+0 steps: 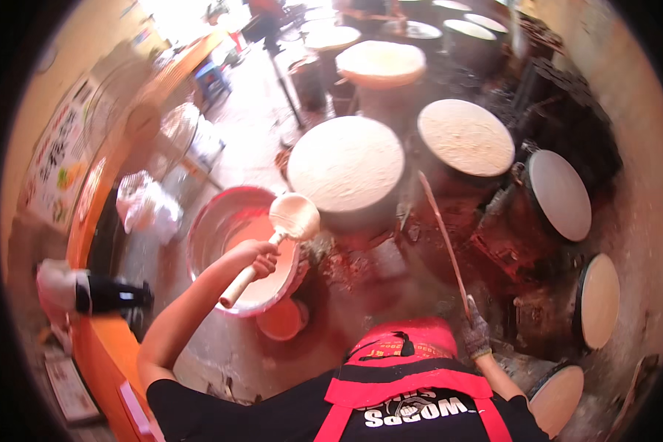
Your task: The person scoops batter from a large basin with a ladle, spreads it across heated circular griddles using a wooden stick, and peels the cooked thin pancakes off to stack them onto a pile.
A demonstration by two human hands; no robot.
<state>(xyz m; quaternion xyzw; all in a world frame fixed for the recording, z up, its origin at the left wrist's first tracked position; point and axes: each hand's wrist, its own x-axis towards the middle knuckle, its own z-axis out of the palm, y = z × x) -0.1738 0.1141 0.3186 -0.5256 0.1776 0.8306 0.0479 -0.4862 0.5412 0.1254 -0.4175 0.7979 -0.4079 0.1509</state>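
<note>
My left hand [261,257] is closed around the handle of a ladle [294,216], whose round bowl is over the rim of a large red basin [199,243] holding pale batter [265,282]. A round griddle covered with a pale, bumpy layer [345,163] lies just beyond the ladle. In a knitted glove, my right hand [477,333] grips a long thin stick [445,237] that points away towards a second coated griddle [466,138]. A red apron [409,381] covers my front.
More round griddles [559,196] [599,301] [556,400] curve along the right by the wall. Others stand farther back, one with a pale layer [381,63]. A small red container [282,319] is beside the basin. A fan [143,119], plastic bags [148,207] and an orange ledge [108,353] are left.
</note>
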